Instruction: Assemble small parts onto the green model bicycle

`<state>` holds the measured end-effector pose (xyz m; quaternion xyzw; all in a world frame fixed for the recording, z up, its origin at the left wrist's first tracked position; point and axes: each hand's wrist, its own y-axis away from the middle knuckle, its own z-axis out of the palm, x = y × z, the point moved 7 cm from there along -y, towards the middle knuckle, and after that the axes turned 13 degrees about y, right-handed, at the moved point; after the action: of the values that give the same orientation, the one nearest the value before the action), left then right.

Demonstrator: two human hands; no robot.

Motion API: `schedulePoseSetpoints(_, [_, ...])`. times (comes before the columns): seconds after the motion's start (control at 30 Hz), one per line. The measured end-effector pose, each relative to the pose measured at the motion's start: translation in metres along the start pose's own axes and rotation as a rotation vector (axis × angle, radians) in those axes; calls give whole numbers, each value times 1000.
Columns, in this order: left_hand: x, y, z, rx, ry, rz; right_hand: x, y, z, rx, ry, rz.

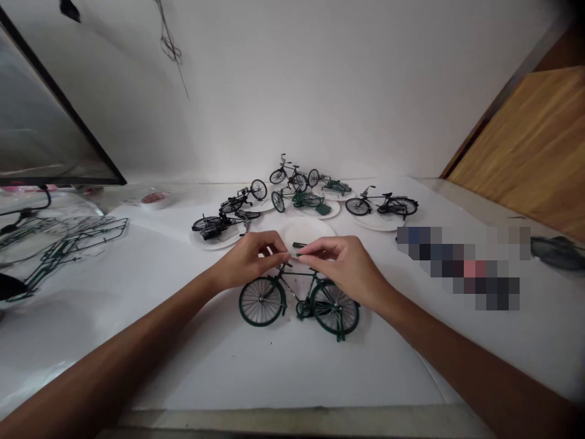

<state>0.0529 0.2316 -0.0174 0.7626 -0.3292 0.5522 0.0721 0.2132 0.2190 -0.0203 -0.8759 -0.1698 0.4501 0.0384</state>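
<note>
Since the small metal part (292, 253) is barely bigger than the fingertips on it, the hands work close together: the left hand (249, 259) and right hand (345, 268) meet over a paper plate (313, 230), each grip pressed together on the part. The fingers hide most of it, so its shape is hard to make out. A dark green piece (299, 245) lies just beyond it, and from this view I cannot tell whether the two are joined.

The part looks light, thin and stiff, and probably slippery, so a firm fingertip pinch at its ends seems safest; it could easily drop or spring loose.

Just below the hands, a green bicycle model (299, 305) lies on the white table (274, 378). Its fine spoked wheels look fragile, so the frame would be the better place to hold it. The right hand's heel sits close above its rear wheel, leaving little room there.

Behind the plate, more bicycle models crowd together on their own plates, among them a black one (381, 204) and one standing upright (287, 174). The table's near edge (297, 421) lies well below the hands, with open white surface before it. A green parts frame (68, 256) lies well off to the left.
</note>
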Motion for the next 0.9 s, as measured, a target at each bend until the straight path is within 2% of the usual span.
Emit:
schedulePoseSetpoints(0.23, [3, 2, 5, -26, 90, -6, -1, 3, 0, 9, -12, -5])
schedulePoseSetpoints(0.47, [4, 3, 10, -26, 124, -1, -7, 4, 0, -33, -70, -72])
schedulePoseSetpoints(0.73, [17, 6, 13, -24, 151, 89, -5, 1, 2, -191, -222, -53])
schedulePoseSetpoints(0.83, [23, 7, 14, -10, 121, 134, -8, 0, -1, -186, -210, -89])
schedulePoseSetpoints(0.9, [25, 6, 13, 20, 107, 161, -10, -1, -6, -135, -175, -115])
